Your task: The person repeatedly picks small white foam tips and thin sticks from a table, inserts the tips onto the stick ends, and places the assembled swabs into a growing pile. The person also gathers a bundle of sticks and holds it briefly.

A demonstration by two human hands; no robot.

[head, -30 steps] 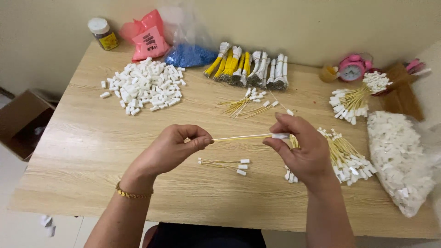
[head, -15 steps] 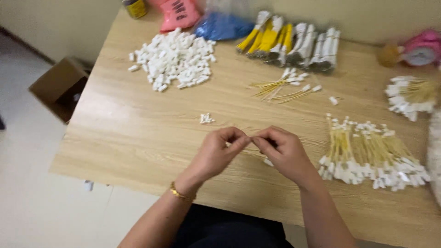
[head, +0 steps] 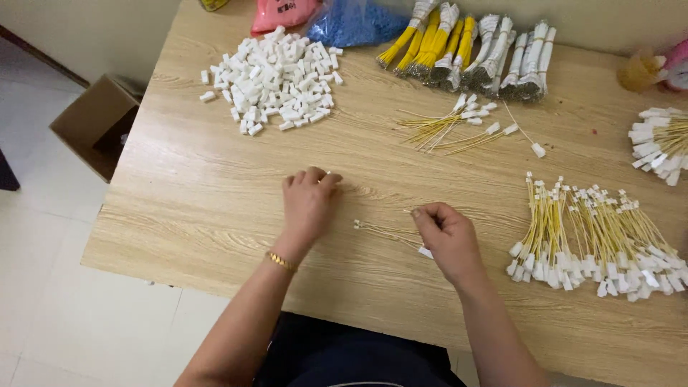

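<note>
The right hand (head: 448,240) pinches a thin yellow wire (head: 383,231) near the table's (head: 179,208) front edge. The left hand (head: 309,202), fingers curled, seems to nip a small piece, though I cannot tell. Assembly step; joining them wants careful alignment.

Location: a small hand-assembly workstation, of the home-workshop or light-assembly type. Indicators: a wood-grain counter (head: 215,208) carrying a heap of white plastic connector housings (head: 276,75), bundled yellow and white wire leads (head: 466,50), and a row of finished yellow leads with white connectors (head: 595,236). An open cardboard box (head: 93,122) stands on the tiled floor (head: 64,301).
</note>
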